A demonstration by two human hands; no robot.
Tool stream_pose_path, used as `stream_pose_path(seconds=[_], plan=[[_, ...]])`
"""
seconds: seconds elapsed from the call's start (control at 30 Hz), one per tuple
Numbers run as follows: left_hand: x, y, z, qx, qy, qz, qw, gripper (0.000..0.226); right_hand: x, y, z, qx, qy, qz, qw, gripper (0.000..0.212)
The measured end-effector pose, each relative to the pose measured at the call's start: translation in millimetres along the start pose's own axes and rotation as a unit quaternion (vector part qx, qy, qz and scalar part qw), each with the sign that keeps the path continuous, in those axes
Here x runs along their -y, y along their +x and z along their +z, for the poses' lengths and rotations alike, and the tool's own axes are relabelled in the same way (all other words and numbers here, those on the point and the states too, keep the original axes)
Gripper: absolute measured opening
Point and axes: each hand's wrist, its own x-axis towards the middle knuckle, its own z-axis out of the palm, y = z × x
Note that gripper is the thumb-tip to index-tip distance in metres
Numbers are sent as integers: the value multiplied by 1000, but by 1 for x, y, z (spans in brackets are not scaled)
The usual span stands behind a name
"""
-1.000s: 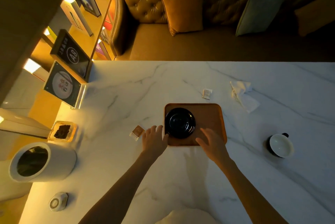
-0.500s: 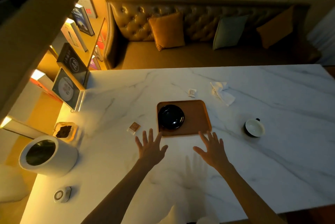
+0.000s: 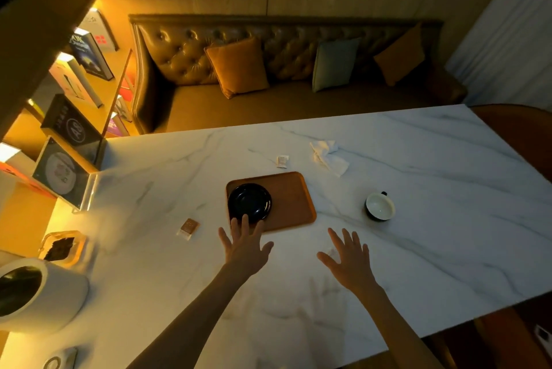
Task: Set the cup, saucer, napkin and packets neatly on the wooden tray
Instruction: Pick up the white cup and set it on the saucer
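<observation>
Both hands are spread and empty: my left hand [image 3: 245, 246] overlaps the near-left corner of the wooden tray [image 3: 294, 201], my right hand [image 3: 349, 259] hovers nearer me. Saucer [image 3: 249, 203] occupies the tray's left half. Cup [image 3: 380, 206], napkin [image 3: 328, 156] and packets [image 3: 282, 161] [image 3: 188, 228] lie on the table [image 3: 433, 234] around the tray.

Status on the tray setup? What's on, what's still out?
Done: only the black saucer sits on the wooden tray, at its left end. In hand: nothing; left hand and right hand are open and empty near the tray's near edge. Left: cup on the table right of the tray, crumpled napkin and white packet beyond it, brown packet to its left.
</observation>
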Motion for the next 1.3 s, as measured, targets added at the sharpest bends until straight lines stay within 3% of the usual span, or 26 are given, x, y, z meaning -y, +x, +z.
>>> stream_pose_path(seconds=[0.2, 0.53, 0.83, 1.07, 1.3], plan=[[-43, 13, -14, -15, -2, 30, 999, 70, -41, 12, -16, -4, 44, 4, 999, 76], [-153, 57, -30, 7, -7, 35, 999, 63, -143, 71, -71, -52, 23, 20, 998, 76], [-268, 121, -1, 64, 1, 57, 996, 66, -235, 142, -93, 23, 96, 50, 994, 75], [-331, 176, 36, 132, -53, 67, 988, 60, -275, 191, -83, 89, 289, 103, 948, 66], [-364, 208, 63, 195, -215, 37, 956, 54, -276, 230, -56, 148, 405, 160, 888, 49]])
